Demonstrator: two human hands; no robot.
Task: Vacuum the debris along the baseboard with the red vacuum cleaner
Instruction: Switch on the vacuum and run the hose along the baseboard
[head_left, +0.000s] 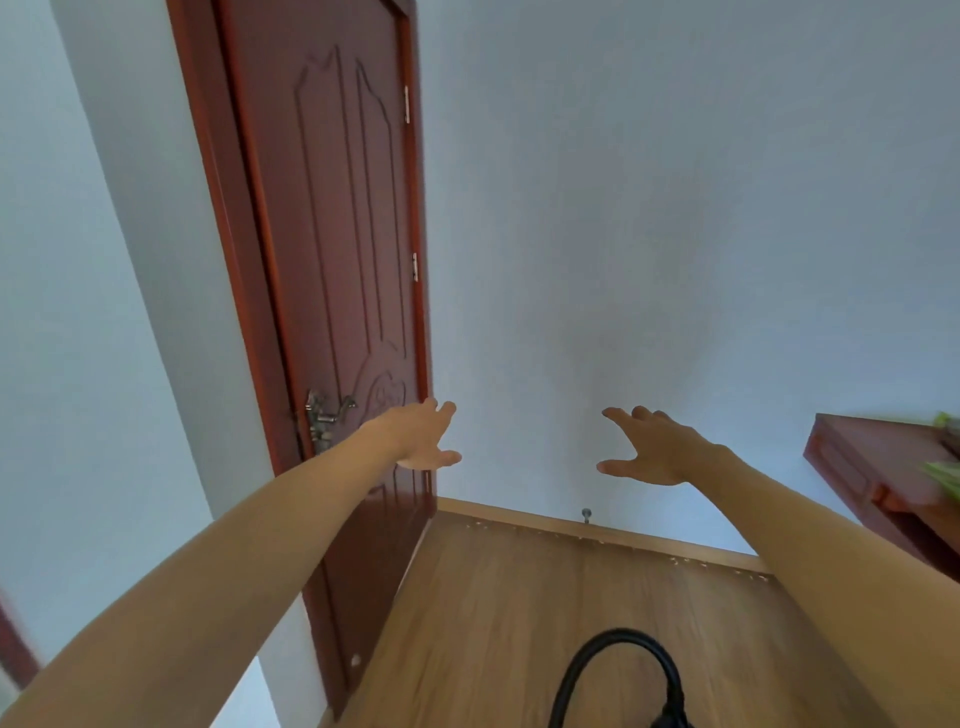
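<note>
Both my arms reach forward at chest height, well above the floor. My left hand is spread with straight fingers in front of the door's lower edge and holds nothing. My right hand is spread the same way in front of the white wall, also empty. Small pale debris lies scattered on the wooden floor along the light wooden baseboard. A black curved hose of the vacuum cleaner arches up at the bottom of the view. The red body of the vacuum is out of view.
A dark red wooden door with a metal handle stands open on the left. A metal door stop sticks out of the wall above the baseboard. A reddish wooden cabinet stands at the right edge.
</note>
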